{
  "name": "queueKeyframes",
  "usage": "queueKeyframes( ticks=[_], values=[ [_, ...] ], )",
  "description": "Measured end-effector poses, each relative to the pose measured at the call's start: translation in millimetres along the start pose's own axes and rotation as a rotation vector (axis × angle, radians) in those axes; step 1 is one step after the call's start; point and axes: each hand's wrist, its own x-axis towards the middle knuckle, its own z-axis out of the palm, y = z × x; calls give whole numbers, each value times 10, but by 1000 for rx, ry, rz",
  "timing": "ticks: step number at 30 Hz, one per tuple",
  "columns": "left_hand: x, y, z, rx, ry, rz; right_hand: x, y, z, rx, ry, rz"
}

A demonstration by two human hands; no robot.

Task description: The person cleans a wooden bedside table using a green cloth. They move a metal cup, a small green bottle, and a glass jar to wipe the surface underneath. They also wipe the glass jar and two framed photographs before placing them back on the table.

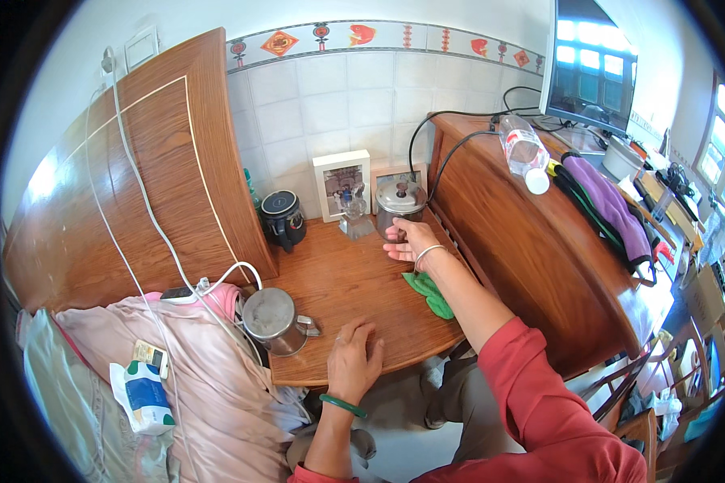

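My right hand [412, 240] is at the front of a lidded metal cup [400, 202], with its fingers apart. Whether the fingertips touch the cup, I cannot tell. A dark knob tops the cup's shiny lid. Below my right wrist lies a crumpled green cloth [432, 296]. My left hand [355, 359] is at the front edge of the small wooden table [338, 278], palm down and holding nothing. To its left stands a metal mug [273, 320] with a flat top and its handle towards my hand. A black mug [284, 218] sits upside down at the back left.
A white photo frame [342, 184] and a clear glass ornament [356, 214] stand by the tiled wall. On the higher wooden cabinet [507, 241] are a plastic bottle [524, 151], a purple umbrella [607, 205] and a monitor [592, 66]. White cables [139, 193] hang over the bed at left, near a tissue pack [142, 398].
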Motion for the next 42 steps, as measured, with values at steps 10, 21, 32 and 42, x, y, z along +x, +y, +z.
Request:
queueKeyframes(
  ticks=[10,21,32,42],
  values=[
    [-19,-37,20,-12,44,31,-267,74,64,-77,-168,-114],
    [15,104,9,-64,46,48,-1032,331,383,-171,-549,-93],
    [34,74,-10,-56,65,18,-943,464,694,-143,-679,-5],
    [28,85,-2,-34,15,-2,-1205,246,-243,-817,-171,-925]
  ],
)
